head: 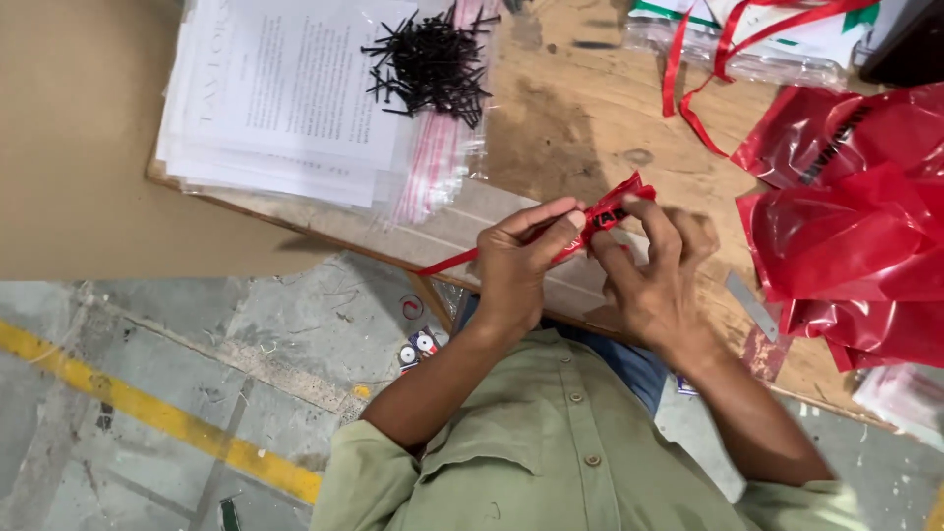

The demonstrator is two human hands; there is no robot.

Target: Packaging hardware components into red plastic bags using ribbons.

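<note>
A worn wooden counter (pixel 580 128) is standing over a grey concrete floor with a yellow line (pixel 147 413). Above its near edge, the left hand (pixel 516 265) and the right hand (pixel 654 275) are both pinching a small red packet (pixel 612 208), fingers pressed together on it, and a red ribbon (pixel 452 264) is trailing from it to the left. A heap of black screws (pixel 433 61) is lying on stacked papers (pixel 285 98) behind; red plastic bags (pixel 855 226) are crowding the right side

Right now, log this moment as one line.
left hand: pinches red ribbon | right hand: grips small red packet | both over wooden table | black screws piled beyond
</note>
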